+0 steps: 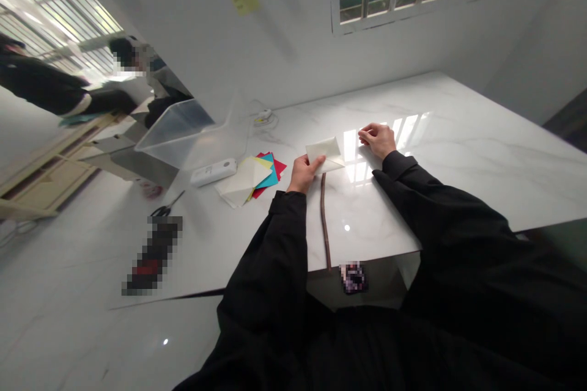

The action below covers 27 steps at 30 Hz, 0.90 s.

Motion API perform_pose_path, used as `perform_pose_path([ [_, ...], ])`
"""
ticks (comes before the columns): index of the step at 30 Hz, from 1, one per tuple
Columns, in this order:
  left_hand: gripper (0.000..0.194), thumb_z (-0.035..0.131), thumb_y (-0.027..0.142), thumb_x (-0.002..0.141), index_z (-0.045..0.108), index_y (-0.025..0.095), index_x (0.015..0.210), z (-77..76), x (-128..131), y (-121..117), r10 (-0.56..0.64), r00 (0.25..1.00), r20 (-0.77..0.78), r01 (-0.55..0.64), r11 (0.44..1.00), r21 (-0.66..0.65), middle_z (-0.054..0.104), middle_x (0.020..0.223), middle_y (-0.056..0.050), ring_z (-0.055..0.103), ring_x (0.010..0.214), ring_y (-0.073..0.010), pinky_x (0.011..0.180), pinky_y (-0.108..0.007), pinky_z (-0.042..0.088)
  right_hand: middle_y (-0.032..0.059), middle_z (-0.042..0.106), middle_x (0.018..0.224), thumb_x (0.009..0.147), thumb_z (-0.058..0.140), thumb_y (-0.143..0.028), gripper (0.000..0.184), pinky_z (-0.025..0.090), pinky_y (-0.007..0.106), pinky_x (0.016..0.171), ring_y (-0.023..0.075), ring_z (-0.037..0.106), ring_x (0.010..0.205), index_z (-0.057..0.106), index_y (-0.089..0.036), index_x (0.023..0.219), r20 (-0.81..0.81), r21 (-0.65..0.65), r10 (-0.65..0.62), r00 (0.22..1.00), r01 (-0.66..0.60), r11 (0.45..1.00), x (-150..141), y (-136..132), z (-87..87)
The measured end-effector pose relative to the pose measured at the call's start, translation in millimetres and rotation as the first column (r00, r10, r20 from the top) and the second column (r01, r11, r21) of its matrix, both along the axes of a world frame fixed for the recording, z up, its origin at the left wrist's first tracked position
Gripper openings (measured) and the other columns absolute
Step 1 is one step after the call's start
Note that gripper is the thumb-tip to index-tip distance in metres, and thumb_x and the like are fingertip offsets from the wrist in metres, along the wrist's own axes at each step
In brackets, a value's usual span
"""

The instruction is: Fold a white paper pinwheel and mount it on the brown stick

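Observation:
My left hand (pixel 303 174) grips the near left corner of a folded cream paper (pixel 325 154), which lies on the white marble table (pixel 458 134). My right hand (pixel 378 140) rests on the marble to the right of the paper, fingers pointing toward it but apart from it, holding nothing. A thin brown stick (pixel 324 220) lies just below my left hand, running toward the table's near edge. Left of that hand sits a loose stack of cream, yellow, teal and red paper sheets (pixel 251 180).
Black-handled scissors (pixel 166 206) and a pixelated dark object (pixel 153 255) lie at the left. A white power strip (pixel 213 172) and clear plastic bin (pixel 177 132) stand beyond the paper stack. Two people (pixel 77 79) are at the far left.

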<state>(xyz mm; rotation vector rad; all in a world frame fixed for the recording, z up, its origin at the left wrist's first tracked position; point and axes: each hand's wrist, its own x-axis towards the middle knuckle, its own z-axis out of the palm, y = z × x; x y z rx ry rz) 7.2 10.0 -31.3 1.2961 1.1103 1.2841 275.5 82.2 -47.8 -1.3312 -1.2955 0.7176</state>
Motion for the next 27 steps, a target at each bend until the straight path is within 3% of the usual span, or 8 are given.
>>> perform_pose_path([
  [6,0.065,0.094,0.06,0.066,0.082,0.009,0.105,-3.6,-0.9,3.2,-0.006,1.0,0.006,0.006,1.0,0.005,0.082,0.111,-0.017,0.075,0.095,-0.0262,0.09,-0.036,0.056,0.0055,0.075,0.07,0.08,0.084,-0.037,0.024,0.064,0.033,0.071,0.0171,0.071,0.063,0.08,-0.015,0.088,-0.061,-0.013,-0.004,0.998,0.004,1.0,-0.6,-1.0,3.2],
  [8,0.066,0.094,0.06,0.066,0.082,0.009,0.105,-3.3,-0.9,3.1,-0.008,1.0,0.007,0.008,1.0,0.005,0.081,0.111,-0.017,0.075,0.096,-0.0265,0.09,-0.037,0.056,0.0053,0.076,0.071,0.078,0.086,-0.036,0.024,0.066,0.034,0.074,0.0175,0.073,0.065,0.08,-0.015,0.086,-0.147,-0.021,0.017,0.989,-0.02,1.0,-3.3,-1.5,5.0],
  [12,0.067,0.094,0.061,0.065,0.082,0.009,0.106,-0.4,0.0,0.9,-0.006,1.0,0.008,0.006,1.0,0.006,0.082,0.11,-0.017,0.075,0.098,-0.0275,0.091,-0.037,0.056,0.0054,0.077,0.077,0.069,0.096,-0.037,0.034,0.069,0.039,0.086,0.0181,0.075,0.073,0.078,-0.016,0.087,-0.382,-0.014,0.139,0.914,-0.156,0.988,-15.3,-7.8,10.2],
  [16,0.067,0.094,0.062,0.065,0.081,0.009,0.106,0.4,0.5,0.4,0.004,1.0,0.009,-0.004,1.0,0.002,0.082,0.109,-0.016,0.075,0.096,-0.0266,0.089,-0.036,0.056,0.0072,0.079,0.088,0.065,0.101,-0.049,0.05,0.066,0.042,0.098,0.0203,0.078,0.087,0.076,-0.018,0.094,-0.487,0.061,0.289,0.824,-0.297,0.953,-30.9,-20.9,18.8],
  [22,0.065,0.094,0.06,0.065,0.081,0.01,0.105,-2.5,-0.1,3.5,0.014,1.0,0.026,-0.014,1.0,-0.005,0.082,0.105,-0.014,0.074,0.094,-0.0251,0.087,-0.034,0.056,0.0072,0.078,0.104,0.06,0.098,-0.061,0.056,0.061,0.038,0.091,0.0216,0.072,0.1,0.075,-0.021,0.09,-0.41,0.012,0.368,0.834,-0.398,0.917,-44.6,-38.7,34.3],
  [27,0.065,0.094,0.06,0.065,0.081,0.01,0.106,0.4,0.5,1.0,0.007,0.999,0.04,-0.006,1.0,-0.028,0.082,0.101,-0.013,0.074,0.09,-0.0242,0.084,-0.033,0.056,0.0042,0.074,0.097,0.063,0.095,-0.057,0.048,0.053,0.03,0.076,0.0166,0.065,0.087,0.076,-0.02,0.087,-0.34,-0.066,0.522,0.782,-0.574,0.816,-49.8,-50.8,38.2],
])
